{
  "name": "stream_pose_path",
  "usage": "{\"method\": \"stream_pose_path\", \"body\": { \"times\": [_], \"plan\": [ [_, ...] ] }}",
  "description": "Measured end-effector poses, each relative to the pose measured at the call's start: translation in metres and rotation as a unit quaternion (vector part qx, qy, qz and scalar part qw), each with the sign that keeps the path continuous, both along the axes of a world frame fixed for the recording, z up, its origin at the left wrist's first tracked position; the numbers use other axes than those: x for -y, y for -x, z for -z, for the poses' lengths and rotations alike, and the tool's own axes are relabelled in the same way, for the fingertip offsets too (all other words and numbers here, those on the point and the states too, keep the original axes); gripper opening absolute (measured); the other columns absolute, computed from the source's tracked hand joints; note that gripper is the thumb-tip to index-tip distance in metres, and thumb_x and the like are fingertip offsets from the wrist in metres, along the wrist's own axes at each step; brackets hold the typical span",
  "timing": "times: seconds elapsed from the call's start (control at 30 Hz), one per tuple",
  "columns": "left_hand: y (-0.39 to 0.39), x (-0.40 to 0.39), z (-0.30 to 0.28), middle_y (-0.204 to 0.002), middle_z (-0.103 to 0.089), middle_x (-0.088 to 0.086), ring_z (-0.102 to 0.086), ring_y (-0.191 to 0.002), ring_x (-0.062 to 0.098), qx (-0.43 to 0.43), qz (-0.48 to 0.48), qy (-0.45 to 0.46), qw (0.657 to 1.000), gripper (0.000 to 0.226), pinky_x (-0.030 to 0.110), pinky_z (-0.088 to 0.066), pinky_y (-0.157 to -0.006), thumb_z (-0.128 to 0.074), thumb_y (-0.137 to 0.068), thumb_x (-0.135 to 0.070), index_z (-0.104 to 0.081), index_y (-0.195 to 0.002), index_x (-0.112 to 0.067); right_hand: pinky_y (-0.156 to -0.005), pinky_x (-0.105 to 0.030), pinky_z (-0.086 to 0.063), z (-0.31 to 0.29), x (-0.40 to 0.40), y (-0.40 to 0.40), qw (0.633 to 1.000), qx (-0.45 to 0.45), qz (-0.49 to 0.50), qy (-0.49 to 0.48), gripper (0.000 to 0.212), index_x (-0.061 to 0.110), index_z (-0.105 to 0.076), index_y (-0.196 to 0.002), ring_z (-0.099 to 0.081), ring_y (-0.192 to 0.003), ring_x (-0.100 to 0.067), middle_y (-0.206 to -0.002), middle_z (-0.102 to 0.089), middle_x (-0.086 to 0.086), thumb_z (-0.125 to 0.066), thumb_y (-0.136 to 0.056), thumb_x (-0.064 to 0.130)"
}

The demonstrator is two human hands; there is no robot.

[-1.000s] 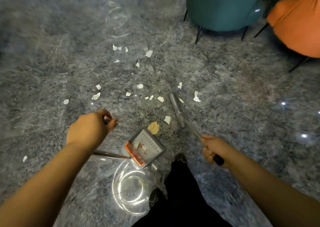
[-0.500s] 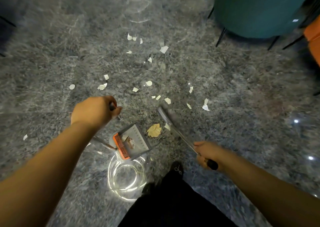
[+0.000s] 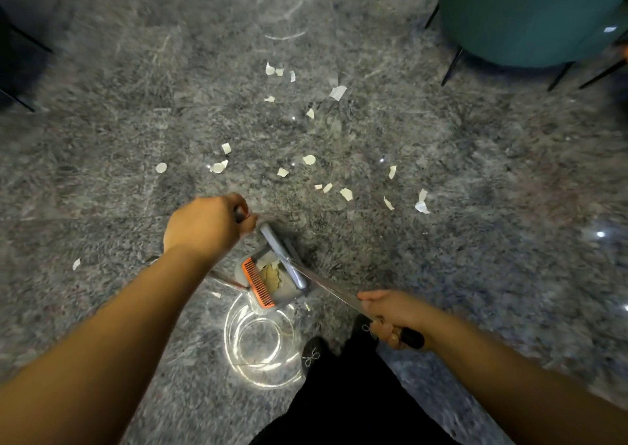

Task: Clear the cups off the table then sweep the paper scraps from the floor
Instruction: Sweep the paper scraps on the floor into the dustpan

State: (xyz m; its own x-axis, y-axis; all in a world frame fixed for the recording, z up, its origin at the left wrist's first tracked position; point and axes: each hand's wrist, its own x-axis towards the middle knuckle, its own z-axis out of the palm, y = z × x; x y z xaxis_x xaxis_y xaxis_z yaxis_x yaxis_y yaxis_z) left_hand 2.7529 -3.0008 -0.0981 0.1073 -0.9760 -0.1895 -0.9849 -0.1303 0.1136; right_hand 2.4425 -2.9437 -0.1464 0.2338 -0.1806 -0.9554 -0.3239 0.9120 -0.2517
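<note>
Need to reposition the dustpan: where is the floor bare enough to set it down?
Bare floor lies right of the scraps, toward the teal chair, and far left. It is crowded ahead of the dustpan, where scraps scatter, and beside the broom.

Broom head (image 3: 284, 261): drawn in from open floor to the mouth of the dustpan (image 3: 272, 283), now lying across its open edge.
Tan scrap (image 3: 272, 274): moved off the floor into the dustpan, beside the orange comb (image 3: 258, 282).
White scrap near broom: no longer visible there.
Right hand (image 3: 390, 315): pulled nearer the body, gripping the broom handle.
</note>
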Motion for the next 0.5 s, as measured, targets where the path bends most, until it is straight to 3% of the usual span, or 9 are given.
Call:
{"method": "stream_pose_path", "body": {
  "times": [0.27, 0.5],
  "plan": [
    [-0.004, -0.013, -0.009, -0.056, -0.044, -0.017, -0.043, -0.055, 0.010, -0.036, 0.014, 0.017, 0.999, 0.024, 0.022, -0.031, -0.048, -0.060, -0.084, -0.063, -0.061, -0.084, -0.038, -0.033, -0.015, -0.030, -0.018, -0.011, 0.033, 0.995, -0.037, 0.082, 0.034, 0.039, 0.021, -0.040, -0.142, -0.036, -0.032, -0.008, -0.061, -0.047, -0.008, -0.041, -0.104, 0.019],
    [0.049, 0.025, -0.020, -0.061, -0.052, -0.010, -0.059, -0.066, 0.024, -0.047, 0.069, 0.033, 0.996, 0.023, 0.026, -0.035, -0.053, -0.062, -0.085, -0.059, -0.062, -0.087, -0.036, -0.033, -0.019, -0.029, -0.015, 0.013, 0.089, 0.977, -0.091, 0.172, 0.083, 0.042, 0.019, -0.038, -0.145, -0.035, -0.033, -0.011, -0.055, -0.046, -0.007, -0.041, -0.103, 0.015]
  ]
}}
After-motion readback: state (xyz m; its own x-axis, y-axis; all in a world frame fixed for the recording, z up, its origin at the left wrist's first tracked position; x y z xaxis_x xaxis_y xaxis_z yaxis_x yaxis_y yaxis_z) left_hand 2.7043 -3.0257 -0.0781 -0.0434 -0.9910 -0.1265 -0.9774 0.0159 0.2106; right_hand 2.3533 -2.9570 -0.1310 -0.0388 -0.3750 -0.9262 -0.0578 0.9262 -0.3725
